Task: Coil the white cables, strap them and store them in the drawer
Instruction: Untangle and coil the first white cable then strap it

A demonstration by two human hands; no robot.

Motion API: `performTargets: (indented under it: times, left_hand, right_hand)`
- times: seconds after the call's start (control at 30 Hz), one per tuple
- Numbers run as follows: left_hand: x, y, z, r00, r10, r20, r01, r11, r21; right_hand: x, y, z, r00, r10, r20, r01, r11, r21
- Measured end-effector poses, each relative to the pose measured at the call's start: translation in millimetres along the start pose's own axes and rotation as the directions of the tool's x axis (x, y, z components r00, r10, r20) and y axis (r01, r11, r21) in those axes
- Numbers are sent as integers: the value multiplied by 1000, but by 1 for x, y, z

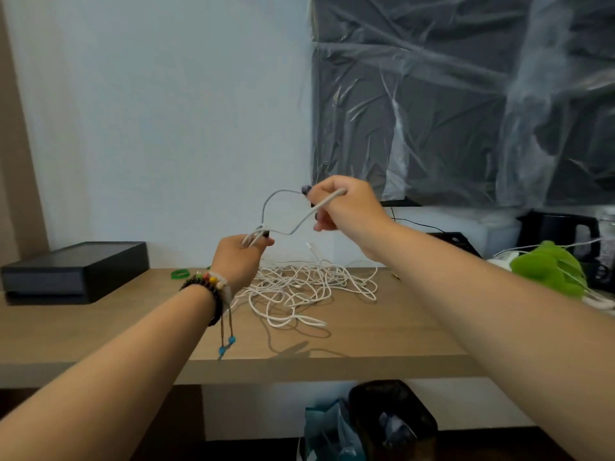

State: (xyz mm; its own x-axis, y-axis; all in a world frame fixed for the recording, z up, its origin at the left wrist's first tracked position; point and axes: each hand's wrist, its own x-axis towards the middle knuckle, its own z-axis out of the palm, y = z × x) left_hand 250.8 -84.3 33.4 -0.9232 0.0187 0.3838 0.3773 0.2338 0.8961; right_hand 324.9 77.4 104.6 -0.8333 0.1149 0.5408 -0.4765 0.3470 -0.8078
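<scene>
Both hands (237, 257) (346, 207) hold one white cable (283, 212) between them.

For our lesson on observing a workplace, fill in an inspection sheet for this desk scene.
Surface: wooden desk, bare at its front.
Job's things: tangled white cables piled mid-desk; green band behind the left wrist; drawer: nothing seen.
Clutter: black box left, green object and black kettle right.
Hands: left hand pinches small loops; right hand grips the same held cable.
Cables: none strapped.
Surroundings: plastic-covered dark panel; bin below.
</scene>
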Motion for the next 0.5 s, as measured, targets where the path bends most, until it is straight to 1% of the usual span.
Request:
performTargets:
  times: [0.07, 0.1, 0.2, 0.23, 0.3, 0.33, 0.43, 0.5]
  left_hand:
    - [-6, 10, -9, 993, -48, 110, 46, 999, 18]
    - [-10, 15, -14, 986, -45, 162, 41, 999, 25]
    - [-24, 33, -26, 963, 3, 270, -5, 1000, 7]
    - [-28, 39, -31, 953, 18, 303, -20, 1000, 4]
    - [-34, 50, -39, 924, 33, 382, -27, 999, -21]
    - [-37, 55, -43, 909, 35, 416, -18, 999, -44]
    - [-41, 62, -58, 884, 28, 468, 22, 995, -101]
    - [-39, 62, -70, 885, 18, 464, 53, 989, -141]
  right_hand:
    - [-4, 19, -1, 998, 54, -32, -56, 995, -77]
    - [-6, 30, 1, 996, 71, -58, -76, 992, -96]
    - [-14, 65, 18, 983, 166, -76, -169, 985, -34]
    - [-17, 74, 28, 977, 208, -49, -210, 977, -39]
    - [-22, 90, 50, 955, 294, 39, -289, 952, -103]
    - [-25, 96, 62, 945, 312, 95, -299, 945, -131]
    - [-30, 107, 97, 941, 255, 224, -225, 962, -151]
    - [-26, 116, 117, 940, 240, 244, -196, 962, -191]
